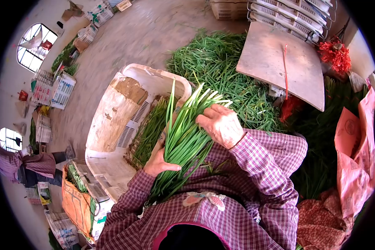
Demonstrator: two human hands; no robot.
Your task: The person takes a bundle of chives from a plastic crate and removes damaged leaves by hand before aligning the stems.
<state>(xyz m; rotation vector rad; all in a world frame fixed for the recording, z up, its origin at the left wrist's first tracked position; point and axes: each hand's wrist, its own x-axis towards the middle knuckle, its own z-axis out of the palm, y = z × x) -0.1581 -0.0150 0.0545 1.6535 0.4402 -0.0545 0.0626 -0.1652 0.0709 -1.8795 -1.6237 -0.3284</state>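
A bunch of green chives [187,137] with pale stem ends lies across my lap, the stems pointing up and to the right. My left hand [159,162] supports it from the left side; the thumb rests over the leaves and the fingers are mostly hidden beneath. Close to the pale ends, my right hand [221,125] has its fingers bent around the stems at the bunch's right side. Just left of the bunch stands a white plastic crate [98,166], with more chives [152,137] lying inside it and a worn board along one side.
A heap of loose chives [212,54] covers the floor ahead. To the right are a flat board [279,62] carrying a red tie, a bundle of red ties [335,54] and a pink sack [356,146]. Stacked crates [287,16] stand behind. Another person [37,164] is at far left.
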